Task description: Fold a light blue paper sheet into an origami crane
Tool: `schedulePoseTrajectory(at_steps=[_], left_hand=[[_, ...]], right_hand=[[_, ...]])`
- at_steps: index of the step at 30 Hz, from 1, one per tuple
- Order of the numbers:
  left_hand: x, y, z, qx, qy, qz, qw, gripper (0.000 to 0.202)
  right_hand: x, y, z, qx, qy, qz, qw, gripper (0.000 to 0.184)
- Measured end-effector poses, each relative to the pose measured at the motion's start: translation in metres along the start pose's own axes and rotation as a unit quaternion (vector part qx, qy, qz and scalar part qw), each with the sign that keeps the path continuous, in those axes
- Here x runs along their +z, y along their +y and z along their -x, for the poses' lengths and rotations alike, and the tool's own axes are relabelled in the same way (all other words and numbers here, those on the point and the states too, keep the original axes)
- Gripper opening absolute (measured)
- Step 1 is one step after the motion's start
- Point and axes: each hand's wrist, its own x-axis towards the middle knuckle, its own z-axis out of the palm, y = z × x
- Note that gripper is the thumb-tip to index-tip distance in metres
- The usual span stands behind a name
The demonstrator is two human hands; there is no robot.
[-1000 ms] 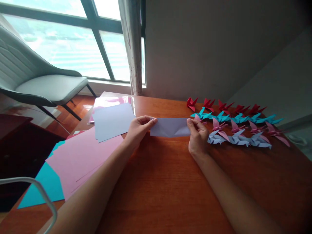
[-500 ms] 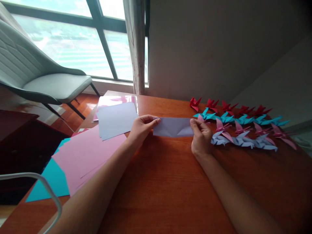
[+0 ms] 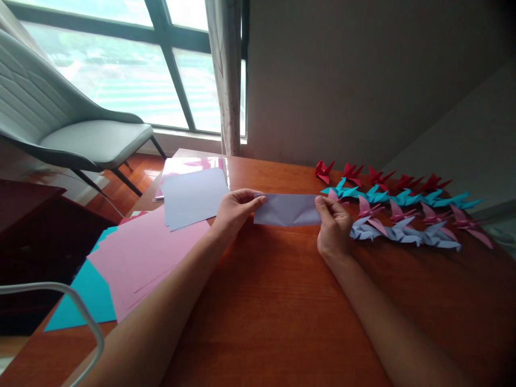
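Observation:
A pale lavender sheet of paper [image 3: 288, 209], folded into a long rectangle with creases across it, is stretched level above the table. My left hand [image 3: 237, 210] pinches its left end between thumb and fingers. At the opposite end, my right hand [image 3: 334, 223] is closed on the top corner, thumb facing me. Just past the right hand stand lavender paper cranes [image 3: 403, 232]. Behind these are rows of pink paper cranes [image 3: 399, 210], turquoise paper cranes [image 3: 407, 196] and red paper cranes [image 3: 377, 176].
Left of my hands lie lavender sheets [image 3: 195, 196], pink sheets [image 3: 141, 252] and turquoise sheets [image 3: 84, 298] on the brown wooden table [image 3: 278, 312]. A glossy plastic packet [image 3: 189, 164] lies behind them. A white curved tube [image 3: 86, 317] crosses the lower left. A grey chair [image 3: 97, 140] stands by the window.
Both hands keep the same hold on the folded paper, which stays practically still. The whole view has shifted very slightly.

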Motion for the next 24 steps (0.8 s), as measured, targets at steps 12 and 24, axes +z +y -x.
schedulePoseTrajectory(at_steps=[12,24], left_hand=[[-0.0009,0.0011,-0.0004,-0.003,0.001,-0.019,1.0,0.035],[-0.0019,-0.0008,0.0003,-0.001,-0.003,-0.021,1.0,0.038]], right_hand=[[-0.0004,-0.0004,0.0002,0.0,-0.003,0.018,1.0,0.029],[-0.0003,-0.0014,0.0006,0.0,-0.004,0.014,1.0,0.028]])
